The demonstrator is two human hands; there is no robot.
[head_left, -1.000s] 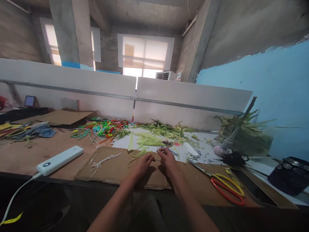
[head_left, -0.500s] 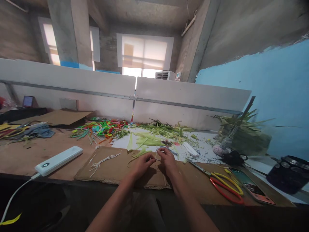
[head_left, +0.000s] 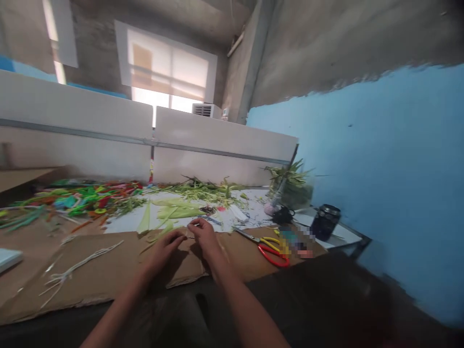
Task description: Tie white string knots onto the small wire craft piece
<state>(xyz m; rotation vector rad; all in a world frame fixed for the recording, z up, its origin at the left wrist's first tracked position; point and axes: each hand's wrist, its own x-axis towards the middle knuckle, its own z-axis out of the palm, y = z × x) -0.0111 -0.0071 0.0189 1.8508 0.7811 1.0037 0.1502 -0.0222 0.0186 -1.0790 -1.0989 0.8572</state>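
Observation:
My left hand [head_left: 167, 247] and my right hand [head_left: 203, 238] are held close together just above the brown cardboard [head_left: 90, 285]. Thumb and fingers are pinched on both. A thin pale strand, barely visible, runs between the fingertips; its exact kind is too small to make out. On the cardboard to the left lies a bundle of white cord [head_left: 83, 263] with loose ends spread out. Pale green corn husks [head_left: 177, 211] lie just beyond my hands. To the right, scissors [head_left: 270, 249] with one red and one yellow handle rest on the cardboard, blades partly closed.
Colourful pipe-cleaner-like pieces [head_left: 87, 198] are heaped at the left. Green plant scraps [head_left: 206, 188] line the white divider [head_left: 224, 140]. A dark jar [head_left: 325, 222] and a blurred-out phone [head_left: 297, 241] are at the right. A white power bank [head_left: 9, 259] shows at the left edge.
My view has swung to the right, so the table's things sit further left in the picture. Both hands stay close together over the cardboard, still pinched.

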